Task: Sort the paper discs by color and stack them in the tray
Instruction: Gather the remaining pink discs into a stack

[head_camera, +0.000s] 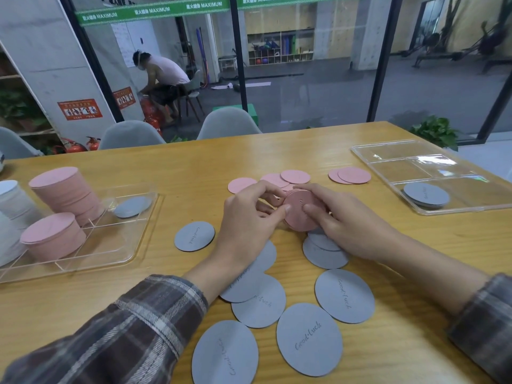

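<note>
On my feed both hands meet over the middle of the table (pixel 194 162). The left hand (pixel 250 214) curls its thumb and fingers round the left edge of a small stack of pink discs (pixel 300 214). The right hand (pixel 340 223) grips the same stack from the right, one finger laid across its top face. The stack sits tilted between the fingertips, its lower edge close to the wood; I cannot tell whether it touches.

Just beyond the fingertips lie a few loose pink discs (pixel 295 176), overlapping, and to the right of those a pair of pink discs (pixel 353 175). Under the wrists and nearer to me, grey discs (pixel 307 339) are spread flat, several overlapping.

Well to the left of the left fingers a clear tray (pixel 113 242) holds two tall pink piles (pixel 66 189) and a lone grey disc (pixel 133 207). Well to the right of the right fingers a second clear tray (pixel 388 173) holds a short grey pile (pixel 426 194) in its near compartment.
</note>
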A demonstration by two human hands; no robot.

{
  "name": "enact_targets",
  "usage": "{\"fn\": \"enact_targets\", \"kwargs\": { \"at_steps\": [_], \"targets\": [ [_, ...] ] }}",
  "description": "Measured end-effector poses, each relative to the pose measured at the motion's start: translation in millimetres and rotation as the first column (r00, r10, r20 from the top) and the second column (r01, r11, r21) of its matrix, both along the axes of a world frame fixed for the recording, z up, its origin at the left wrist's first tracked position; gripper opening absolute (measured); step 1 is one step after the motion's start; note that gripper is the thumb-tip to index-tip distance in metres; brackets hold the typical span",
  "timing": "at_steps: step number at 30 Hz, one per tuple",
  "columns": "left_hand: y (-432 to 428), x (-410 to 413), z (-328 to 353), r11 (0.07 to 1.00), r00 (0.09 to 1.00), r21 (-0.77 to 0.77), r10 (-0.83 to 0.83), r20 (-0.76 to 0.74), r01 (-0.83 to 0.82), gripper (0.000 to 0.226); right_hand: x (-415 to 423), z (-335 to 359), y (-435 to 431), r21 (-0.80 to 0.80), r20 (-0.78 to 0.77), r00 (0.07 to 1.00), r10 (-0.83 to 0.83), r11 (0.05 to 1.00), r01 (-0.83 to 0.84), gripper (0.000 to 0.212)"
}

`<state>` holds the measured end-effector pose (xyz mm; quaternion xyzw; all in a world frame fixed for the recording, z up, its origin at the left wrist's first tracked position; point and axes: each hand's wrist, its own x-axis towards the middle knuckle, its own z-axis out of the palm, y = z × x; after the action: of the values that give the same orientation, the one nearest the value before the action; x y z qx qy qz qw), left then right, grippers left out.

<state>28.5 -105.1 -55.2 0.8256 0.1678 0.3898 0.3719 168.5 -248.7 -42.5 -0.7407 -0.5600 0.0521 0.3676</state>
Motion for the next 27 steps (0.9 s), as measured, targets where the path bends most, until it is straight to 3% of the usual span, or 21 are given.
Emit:
{"fn": "enact_targets", "kwargs": {
  "at_steps": [7,10,12,14,16,18,20,22,27],
  "targets": [
    [2,-1,-1,0.998,0.999,-0.064,0.017,-0.051,-0.021,0.024,-1,0,3,-0.072,0.023,1.0,-0.02,0.997,0.022,0.046],
    [4,-2,2,0.998,0.998,-0.064,-0.001,-0.07,-0.003,0.023,0,0,3,-0.063,0.044,0.999,-0.015,0.998,0.018,0.039],
    [9,-2,4,1.0,0.996,-0.018,-0.026,-0.085,0.024,0.017,2,0,3,-0.039,0.042,0.999,-0.022,0.999,0.023,0.031],
    [20,-2,5,0.992,0.993,0.129,0.019,-0.118,-0.004,0.016,5,-1,3,-0.024,0.034,0.998,-0.049,0.998,0.05,0.028],
    [37,0,1,0.962,0.958,0.269,0.12,-0.26,-0.047,0.035,9,-2,3,-0.012,0.021,0.996,-0.086,0.996,0.086,0.028],
    [47,-1,-1,0.951,0.842,0.307,0.202,-0.501,-0.045,0.059,12,-3,2,-0.006,0.014,0.994,-0.112,0.994,0.112,0.028],
    [51,-2,-4,0.946,0.727,0.325,0.232,-0.646,-0.013,0.072,15,-3,2,0.0,0.018,0.992,-0.127,0.992,0.127,0.028],
    [50,-3,-5,0.937,0.726,0.349,0.246,-0.642,-0.009,0.069,16,-4,2,0.004,0.03,0.99,-0.138,0.99,0.138,0.028],
    [42,-10,-1,0.873,0.85,0.481,0.311,-0.425,-0.079,0.026,17,-4,1,0.011,0.044,0.987,-0.154,0.988,0.153,0.027]
  ]
}}
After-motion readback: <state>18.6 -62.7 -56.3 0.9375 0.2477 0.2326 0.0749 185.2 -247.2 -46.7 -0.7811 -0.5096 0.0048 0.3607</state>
